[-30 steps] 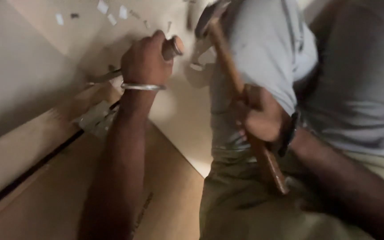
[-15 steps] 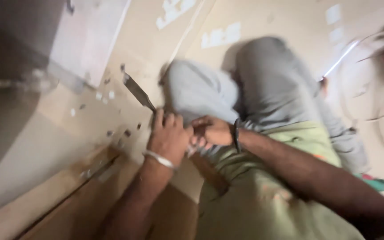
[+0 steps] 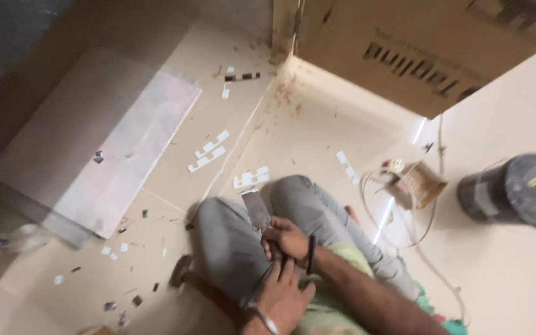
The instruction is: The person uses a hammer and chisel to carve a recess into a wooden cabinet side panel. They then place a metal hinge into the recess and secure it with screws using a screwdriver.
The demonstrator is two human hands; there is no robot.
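Down in the lap, the right hand (image 3: 288, 239) is closed around a flat metal chisel (image 3: 257, 209), blade pointing away. The left hand (image 3: 283, 296) cups loosely just beside it, steadying; a hammer (image 3: 187, 276) lies on the floor (image 3: 317, 130) near the left knee.

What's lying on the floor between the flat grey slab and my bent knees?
In the head view, small white rectangular chips lie scattered on the beige floor between the grey slab and the grey-trousered knees.
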